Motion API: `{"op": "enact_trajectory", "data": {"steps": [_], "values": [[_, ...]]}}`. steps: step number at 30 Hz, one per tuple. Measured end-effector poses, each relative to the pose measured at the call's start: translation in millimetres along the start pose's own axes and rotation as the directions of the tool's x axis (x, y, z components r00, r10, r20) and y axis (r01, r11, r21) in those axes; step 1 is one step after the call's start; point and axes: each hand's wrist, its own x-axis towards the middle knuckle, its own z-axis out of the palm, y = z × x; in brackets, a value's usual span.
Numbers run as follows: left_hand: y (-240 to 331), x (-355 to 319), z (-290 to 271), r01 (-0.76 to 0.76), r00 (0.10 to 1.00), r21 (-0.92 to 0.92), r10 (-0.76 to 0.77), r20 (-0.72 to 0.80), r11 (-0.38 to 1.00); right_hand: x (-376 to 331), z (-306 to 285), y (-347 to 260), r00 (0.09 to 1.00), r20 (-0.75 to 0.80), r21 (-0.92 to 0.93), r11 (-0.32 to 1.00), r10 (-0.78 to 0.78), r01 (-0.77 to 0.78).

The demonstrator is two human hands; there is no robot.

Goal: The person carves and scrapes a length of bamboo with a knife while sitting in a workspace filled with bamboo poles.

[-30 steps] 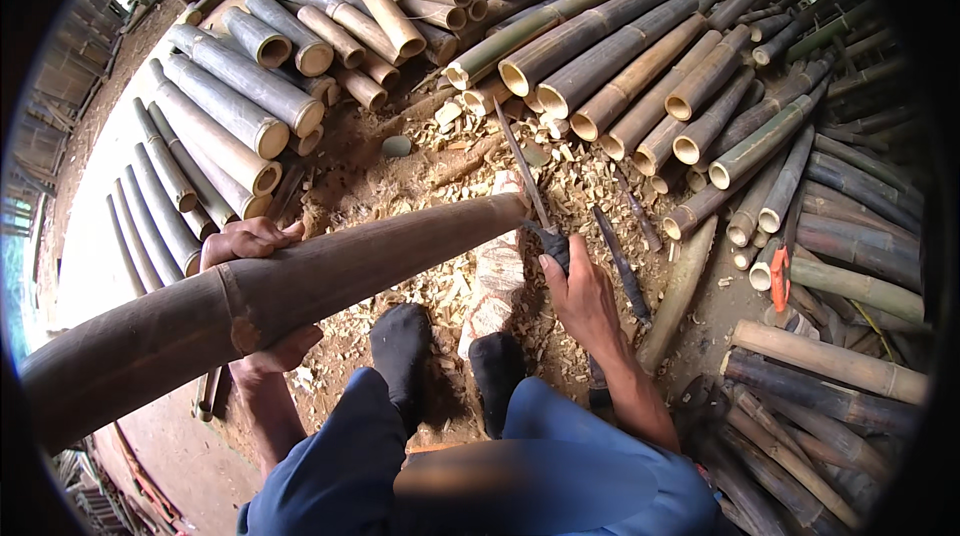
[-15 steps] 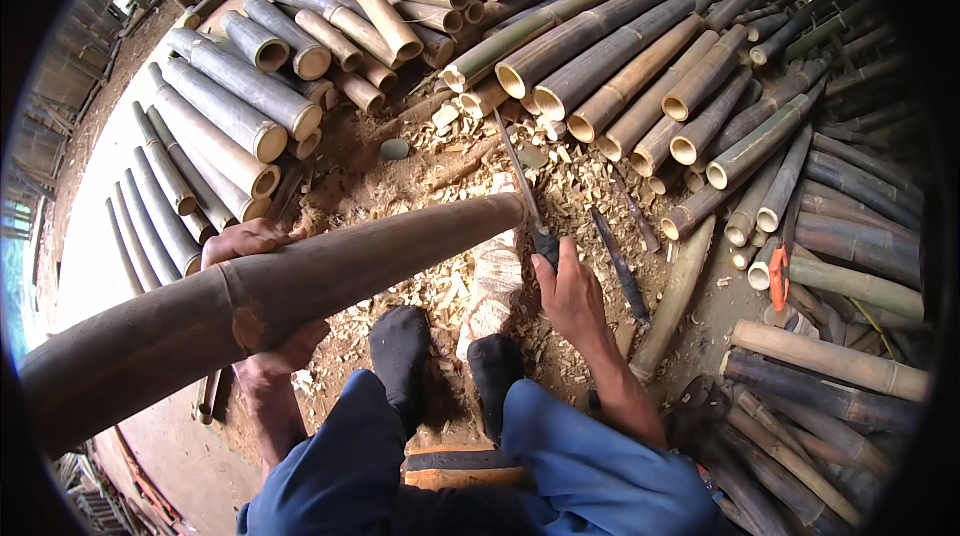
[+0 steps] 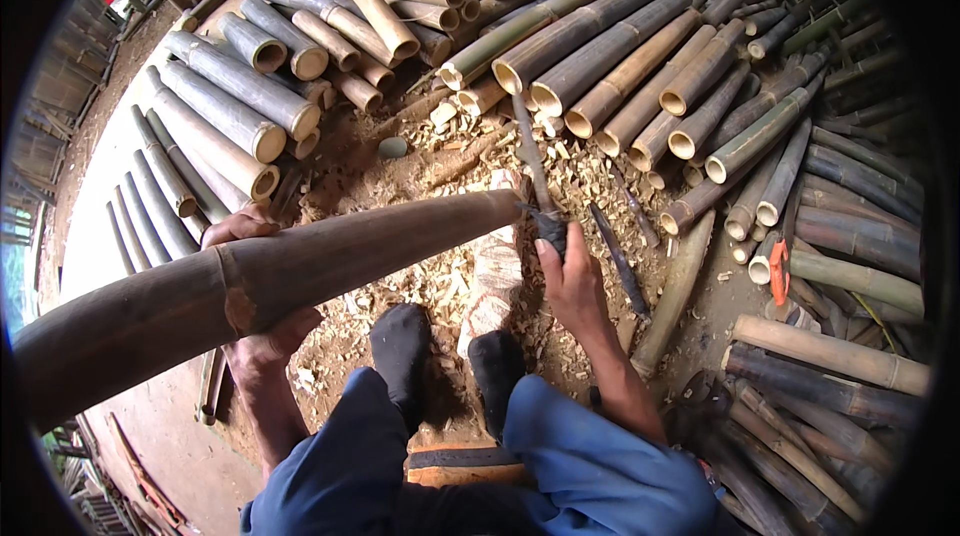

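Observation:
A thick brown bamboo pole [image 3: 375, 248] crosses in front of me from the lower left, its narrower-looking far end over a pale wooden block [image 3: 493, 286]. My left hand [image 3: 268, 341] is wrapped round the pole from below near a node, with fingers showing along the upper side. In my right hand [image 3: 575, 286] is a machete [image 3: 530, 148], gripped by its dark handle. Its blade points away from me, just right of the pole's far end. Whether the machete touches the pole, I cannot tell.
Pale wood chips [image 3: 430, 281] cover the ground around my dark-socked feet [image 3: 400, 346]. Another dark blade [image 3: 618, 261] lies to the right, near a split bamboo piece [image 3: 675, 301]. Stacked bamboo lengths [image 3: 600, 86] curve round the far side and right. An orange-handled tool [image 3: 779, 271] sits among them.
The machete has turned in my right hand, so more of the blade's flat side shows. The pole and my left hand have shifted slightly left.

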Motion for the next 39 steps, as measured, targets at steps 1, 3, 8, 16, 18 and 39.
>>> {"op": "enact_trajectory", "data": {"steps": [1,3,8,16,18,39], "values": [[-2,-1,10,0.057,0.995,-0.077,-0.063,-0.082,0.995,-3,-5,-3,0.999,-0.055,0.035,0.999,0.000,0.001],[11,-3,10,0.090,0.965,-0.219,-0.140,-0.223,0.971,-6,-3,-7,0.994,-0.106,0.127,0.992,0.013,0.001],[-21,-9,-29,0.096,0.871,-0.498,-0.315,-0.378,0.862,-36,12,77,0.985,0.006,-0.025,0.985,0.173,-0.173],[-20,2,-19,-0.043,0.998,-0.368,0.053,0.016,0.929,-40,-7,33,0.982,0.073,-0.066,0.984,0.173,-0.168],[-20,3,-29,-0.016,0.986,-0.372,0.077,0.149,0.928,-33,-8,18,0.988,0.077,-0.138,0.983,0.133,-0.122],[0,2,-10,0.024,0.973,-0.257,0.036,0.227,0.966,2,-17,-34,0.958,0.020,-0.166,0.944,-0.285,0.284]]}}
